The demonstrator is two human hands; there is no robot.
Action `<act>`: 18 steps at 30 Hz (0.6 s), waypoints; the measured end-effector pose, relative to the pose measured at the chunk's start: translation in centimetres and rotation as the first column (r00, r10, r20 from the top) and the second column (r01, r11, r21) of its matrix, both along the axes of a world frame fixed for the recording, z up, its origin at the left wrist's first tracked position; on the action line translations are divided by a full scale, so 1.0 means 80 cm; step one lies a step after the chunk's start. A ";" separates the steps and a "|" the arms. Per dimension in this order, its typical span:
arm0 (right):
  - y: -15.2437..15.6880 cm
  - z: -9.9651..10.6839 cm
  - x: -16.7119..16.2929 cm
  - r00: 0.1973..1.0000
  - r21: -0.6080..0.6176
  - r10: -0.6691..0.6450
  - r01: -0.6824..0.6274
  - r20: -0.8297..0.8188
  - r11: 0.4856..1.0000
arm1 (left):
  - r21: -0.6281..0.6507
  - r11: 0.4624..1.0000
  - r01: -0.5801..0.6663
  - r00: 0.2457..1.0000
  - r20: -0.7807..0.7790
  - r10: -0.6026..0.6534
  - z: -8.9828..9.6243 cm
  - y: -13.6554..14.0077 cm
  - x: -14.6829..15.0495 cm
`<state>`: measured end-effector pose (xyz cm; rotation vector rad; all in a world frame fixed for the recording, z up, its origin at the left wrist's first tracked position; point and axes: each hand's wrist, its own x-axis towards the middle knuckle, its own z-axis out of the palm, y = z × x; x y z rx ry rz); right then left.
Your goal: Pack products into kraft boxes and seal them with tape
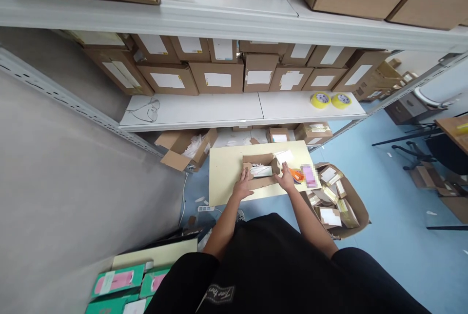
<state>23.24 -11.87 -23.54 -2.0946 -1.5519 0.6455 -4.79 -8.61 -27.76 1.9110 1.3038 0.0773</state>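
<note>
White contents [263, 171] sit inside the unclosed carton [263, 183]; left hand [242, 188] and right hand [285, 181] touch its ends, whether fingers grip cannot be told.

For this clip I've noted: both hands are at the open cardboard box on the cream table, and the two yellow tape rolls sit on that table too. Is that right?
The tape's place is wrong: the head view shows the two yellow tape rolls on the white shelf, not the cream table. Both hands are at the open cardboard box.
</note>
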 end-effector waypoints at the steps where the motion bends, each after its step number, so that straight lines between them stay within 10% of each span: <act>1: 0.004 -0.002 -0.004 0.999 -0.027 0.051 -0.051 -0.020 0.998 | -0.001 1.000 -0.005 1.000 -0.005 0.005 -0.001 -0.001 0.000; 10: 0.006 -0.017 -0.005 0.934 -0.128 0.316 -0.338 -0.165 0.932 | -0.050 0.997 -0.055 0.996 0.069 0.059 0.011 0.012 -0.017; 18: 0.011 -0.050 -0.010 0.989 -0.006 -0.018 0.017 -0.148 1.000 | 0.224 0.929 -0.295 0.936 -0.128 0.328 0.029 0.012 0.033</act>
